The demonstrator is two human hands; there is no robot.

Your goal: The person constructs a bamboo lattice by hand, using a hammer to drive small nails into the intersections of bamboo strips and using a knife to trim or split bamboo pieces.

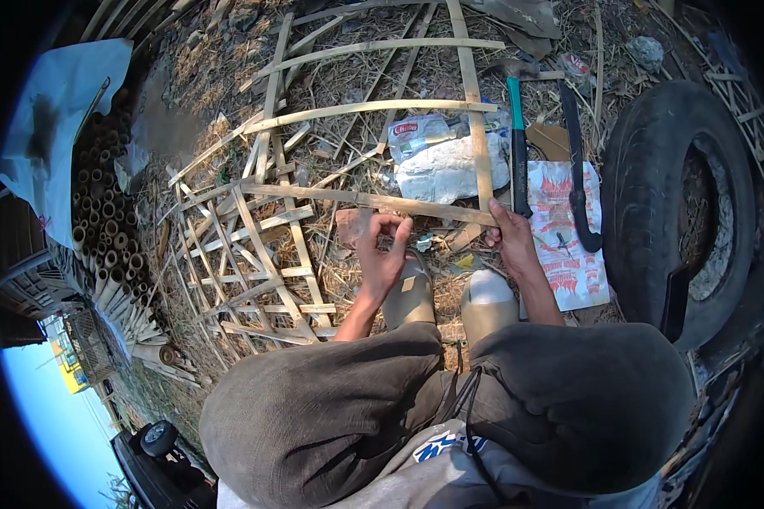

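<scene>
A bamboo slat point(339, 196) runs across in front of me, one of several fixed into a lattice frame. Its right end meets a long bamboo upright point(479, 144). There my right hand point(515, 243) pinches the joint between thumb and fingers. My left hand point(384, 254) is just below the same slat, its fingers curled toward the thumb; whatever they hold, if anything, is too small to make out. Beneath the frame lies a white stone block point(441, 170). A hammer point(519, 153) with a teal and black handle rests right of the upright, above my right hand.
A machete point(578, 161) with a dark handle lies partly over a printed paper sheet point(590, 276). An old tire point(654, 195) stands at the right. Another bamboo lattice point(259, 280) lies left of my hands; stacked bamboo poles point(106, 204) are farther left.
</scene>
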